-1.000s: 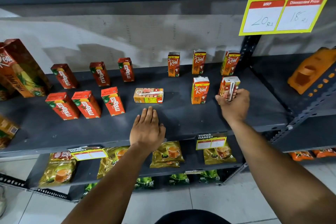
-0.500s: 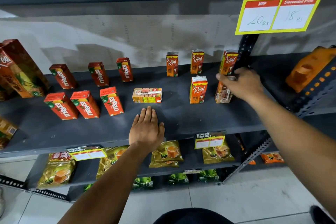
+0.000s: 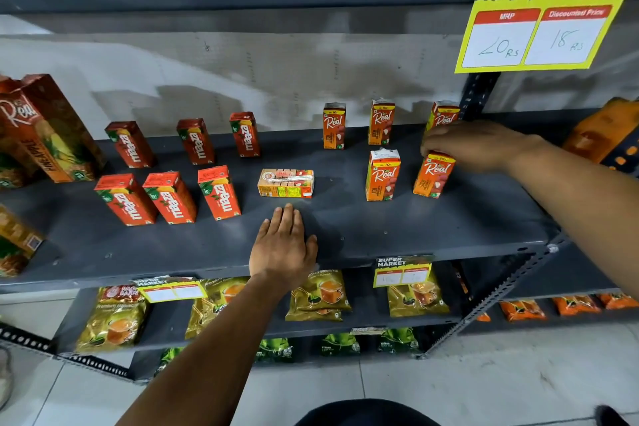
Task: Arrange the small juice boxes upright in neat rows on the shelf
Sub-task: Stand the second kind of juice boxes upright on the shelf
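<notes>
On the dark grey shelf [image 3: 345,228] several small juice boxes stand in two rows. Red Maaza boxes [image 3: 171,197] fill the left side, orange Real boxes [image 3: 382,175] the right. My right hand [image 3: 473,145] grips the top of the front-right Real box [image 3: 432,176], which stands upright on the shelf. One orange juice box [image 3: 285,183] lies flat on its side in the middle of the front row. My left hand [image 3: 283,247] rests flat and open on the shelf just in front of that lying box, not touching it.
Large Real pineapple cartons [image 3: 48,128] stand at the far left. A yellow price sign [image 3: 543,10] hangs at the upper right. An orange plastic item [image 3: 605,131] sits on the neighbouring shelf. Tea packets [image 3: 320,294] fill the lower shelf.
My right hand turned the Real box it held and set it upright at the front right, label facing me. My left hand stayed flat on the shelf.
</notes>
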Demonstrator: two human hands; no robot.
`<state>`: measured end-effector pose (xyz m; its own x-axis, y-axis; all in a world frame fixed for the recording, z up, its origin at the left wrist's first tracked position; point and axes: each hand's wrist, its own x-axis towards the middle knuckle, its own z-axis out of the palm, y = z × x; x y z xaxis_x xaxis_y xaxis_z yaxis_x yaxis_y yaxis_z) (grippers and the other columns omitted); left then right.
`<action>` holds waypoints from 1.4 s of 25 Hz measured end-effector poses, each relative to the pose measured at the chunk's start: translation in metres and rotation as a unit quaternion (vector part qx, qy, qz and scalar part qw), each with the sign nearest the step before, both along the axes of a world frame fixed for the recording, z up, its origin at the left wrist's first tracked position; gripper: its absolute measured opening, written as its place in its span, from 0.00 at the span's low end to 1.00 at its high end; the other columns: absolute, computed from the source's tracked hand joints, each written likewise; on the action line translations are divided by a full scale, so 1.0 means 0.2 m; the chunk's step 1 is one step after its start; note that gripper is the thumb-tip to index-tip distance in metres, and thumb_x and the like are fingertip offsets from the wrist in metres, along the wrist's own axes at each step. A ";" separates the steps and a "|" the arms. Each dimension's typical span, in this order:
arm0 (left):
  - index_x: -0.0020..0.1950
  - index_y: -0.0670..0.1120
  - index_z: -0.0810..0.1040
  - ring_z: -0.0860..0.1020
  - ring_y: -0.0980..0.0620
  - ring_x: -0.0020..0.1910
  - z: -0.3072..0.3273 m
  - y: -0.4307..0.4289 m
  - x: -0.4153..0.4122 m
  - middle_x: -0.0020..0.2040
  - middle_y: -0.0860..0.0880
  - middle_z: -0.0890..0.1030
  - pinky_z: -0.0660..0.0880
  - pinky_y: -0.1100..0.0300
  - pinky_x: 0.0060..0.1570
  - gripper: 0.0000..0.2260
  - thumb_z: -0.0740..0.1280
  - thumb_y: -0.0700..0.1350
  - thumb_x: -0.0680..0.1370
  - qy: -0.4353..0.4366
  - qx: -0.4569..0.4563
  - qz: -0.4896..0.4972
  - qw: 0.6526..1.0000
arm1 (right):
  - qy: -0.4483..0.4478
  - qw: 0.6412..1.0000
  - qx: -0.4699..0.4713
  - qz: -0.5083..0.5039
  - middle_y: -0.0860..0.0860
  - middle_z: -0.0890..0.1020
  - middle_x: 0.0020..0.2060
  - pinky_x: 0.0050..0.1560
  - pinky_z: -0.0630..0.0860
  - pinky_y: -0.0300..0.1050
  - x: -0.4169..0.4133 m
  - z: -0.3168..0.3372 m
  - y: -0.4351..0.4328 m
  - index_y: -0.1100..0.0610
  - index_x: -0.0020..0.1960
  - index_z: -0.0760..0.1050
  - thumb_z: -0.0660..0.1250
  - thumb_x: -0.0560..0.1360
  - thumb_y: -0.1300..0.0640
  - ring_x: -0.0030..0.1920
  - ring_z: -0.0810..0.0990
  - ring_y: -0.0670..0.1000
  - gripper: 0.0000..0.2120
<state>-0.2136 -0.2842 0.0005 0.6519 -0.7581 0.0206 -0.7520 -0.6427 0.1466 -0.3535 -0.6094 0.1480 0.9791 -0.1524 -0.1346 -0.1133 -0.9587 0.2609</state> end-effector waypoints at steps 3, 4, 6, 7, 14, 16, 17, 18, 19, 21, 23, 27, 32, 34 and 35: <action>0.78 0.42 0.51 0.48 0.47 0.78 0.01 0.00 0.00 0.80 0.45 0.51 0.46 0.52 0.76 0.29 0.46 0.57 0.81 -0.002 -0.009 0.002 1.000 | -0.003 0.998 -0.039 0.040 0.48 0.74 0.66 0.55 0.76 0.54 -0.03 -0.01 0.00 0.46 0.61 0.70 0.68 0.69 0.67 0.64 0.73 0.55 0.25; 0.78 0.42 0.51 0.48 0.47 0.78 0.01 0.00 0.00 0.80 0.45 0.51 0.46 0.52 0.76 0.29 0.46 0.57 0.81 -0.002 -0.008 0.003 1.000 | 0.002 0.999 -0.040 0.033 0.49 0.73 0.68 0.57 0.75 0.54 -0.03 -0.01 0.00 0.48 0.64 0.70 0.67 0.70 0.67 0.66 0.72 0.55 0.27; 0.78 0.42 0.50 0.47 0.48 0.78 0.01 0.00 0.00 0.80 0.45 0.50 0.45 0.52 0.75 0.29 0.46 0.57 0.81 0.005 0.000 0.001 1.000 | 0.004 1.000 -0.016 -0.006 0.51 0.68 0.72 0.63 0.72 0.54 -0.05 0.02 0.03 0.49 0.70 0.65 0.67 0.69 0.67 0.70 0.68 0.56 0.32; 0.78 0.42 0.50 0.46 0.48 0.78 0.02 0.01 0.00 0.80 0.45 0.49 0.45 0.53 0.75 0.29 0.46 0.57 0.81 0.011 0.004 -0.004 1.000 | -0.018 0.999 0.018 -0.028 0.52 0.66 0.73 0.65 0.71 0.54 -0.05 0.05 0.06 0.49 0.72 0.63 0.68 0.68 0.66 0.71 0.66 0.56 0.35; 0.77 0.41 0.53 0.50 0.47 0.78 0.06 0.15 0.12 0.79 0.43 0.54 0.49 0.53 0.75 0.28 0.48 0.56 0.82 0.011 -0.002 -0.003 1.000 | -0.123 0.963 0.239 0.020 0.47 0.75 0.58 0.56 0.75 0.45 0.29 0.12 0.68 0.52 0.66 0.72 0.68 0.74 0.58 0.55 0.78 0.49 0.20; 0.78 0.41 0.52 0.49 0.47 0.78 0.04 0.20 0.13 0.79 0.44 0.52 0.46 0.54 0.76 0.29 0.46 0.58 0.82 0.002 0.010 0.023 1.000 | -0.083 0.969 0.231 0.023 0.50 0.76 0.63 0.58 0.75 0.47 0.46 0.00 0.78 0.52 0.68 0.70 0.67 0.75 0.57 0.59 0.76 0.51 0.22; 0.78 0.42 0.51 0.48 0.48 0.78 0.03 0.21 0.13 0.80 0.44 0.51 0.46 0.54 0.76 0.30 0.45 0.58 0.81 -0.001 0.012 0.027 1.000 | -0.069 0.972 0.225 0.007 0.53 0.76 0.64 0.58 0.75 0.49 0.55 -0.07 0.81 0.53 0.69 0.69 0.67 0.75 0.57 0.60 0.76 0.53 0.23; 0.78 0.42 0.51 0.48 0.48 0.78 0.03 0.21 0.13 0.80 0.45 0.51 0.45 0.54 0.75 0.30 0.45 0.59 0.81 -0.002 0.011 0.027 1.000 | -0.056 0.976 0.209 -0.014 0.55 0.75 0.65 0.57 0.75 0.51 0.64 -0.13 0.83 0.54 0.70 0.68 0.68 0.74 0.58 0.61 0.76 0.55 0.25; 0.78 0.42 0.51 0.48 0.48 0.78 0.02 0.21 0.13 0.80 0.45 0.51 0.46 0.54 0.75 0.30 0.45 0.59 0.81 -0.002 0.009 0.026 1.000 | -0.042 0.981 0.187 -0.033 0.56 0.74 0.65 0.57 0.75 0.52 0.72 -0.19 0.85 0.56 0.71 0.67 0.68 0.73 0.57 0.61 0.76 0.57 0.27; 0.78 0.42 0.51 0.48 0.48 0.78 0.02 0.21 0.14 0.80 0.44 0.51 0.46 0.53 0.75 0.31 0.45 0.59 0.81 -0.004 0.006 0.022 1.000 | -0.016 0.985 0.155 -0.069 0.59 0.74 0.65 0.57 0.75 0.53 0.82 -0.28 0.87 0.59 0.71 0.65 0.71 0.71 0.55 0.61 0.75 0.59 0.30; 0.78 0.42 0.51 0.48 0.48 0.78 0.01 0.21 0.15 0.80 0.44 0.51 0.45 0.53 0.75 0.31 0.44 0.60 0.80 -0.005 0.005 0.021 1.000 | -0.010 0.983 0.157 -0.094 0.59 0.76 0.62 0.53 0.75 0.50 0.88 -0.35 0.88 0.60 0.67 0.68 0.72 0.70 0.54 0.59 0.76 0.59 0.29; 0.78 0.42 0.50 0.47 0.47 0.78 0.00 0.21 0.16 0.80 0.44 0.50 0.45 0.53 0.75 0.31 0.44 0.60 0.80 -0.005 0.004 0.016 1.000 | -0.070 0.961 0.203 -0.174 0.57 0.80 0.53 0.42 0.73 0.46 0.86 -0.40 0.88 0.59 0.60 0.75 0.74 0.68 0.56 0.49 0.79 0.57 0.22; 0.78 0.41 0.51 0.48 0.46 0.78 -0.01 0.21 0.16 0.79 0.43 0.51 0.46 0.52 0.76 0.32 0.43 0.60 0.80 -0.016 -0.002 0.015 1.000 | -0.308 0.837 0.393 -0.223 0.54 0.79 0.52 0.44 0.75 0.46 0.63 -0.53 1.00 0.56 0.55 0.74 0.74 0.67 0.56 0.51 0.79 0.54 0.18; 0.77 0.41 0.51 0.48 0.46 0.78 -0.02 0.21 0.16 0.79 0.43 0.52 0.46 0.52 0.76 0.32 0.44 0.59 0.80 -0.015 -0.003 0.013 1.000 | -0.332 0.834 0.389 -0.206 0.55 0.76 0.56 0.49 0.75 0.45 0.58 -0.52 1.02 0.56 0.59 0.73 0.73 0.69 0.59 0.55 0.77 0.54 0.20; 0.77 0.41 0.51 0.48 0.46 0.78 -0.02 0.21 0.16 0.79 0.43 0.51 0.46 0.52 0.76 0.31 0.44 0.59 0.80 -0.012 -0.003 0.013 1.000 | -0.335 0.848 0.366 -0.185 0.55 0.75 0.59 0.52 0.74 0.45 0.56 -0.49 1.01 0.56 0.62 0.73 0.71 0.70 0.61 0.57 0.76 0.55 0.21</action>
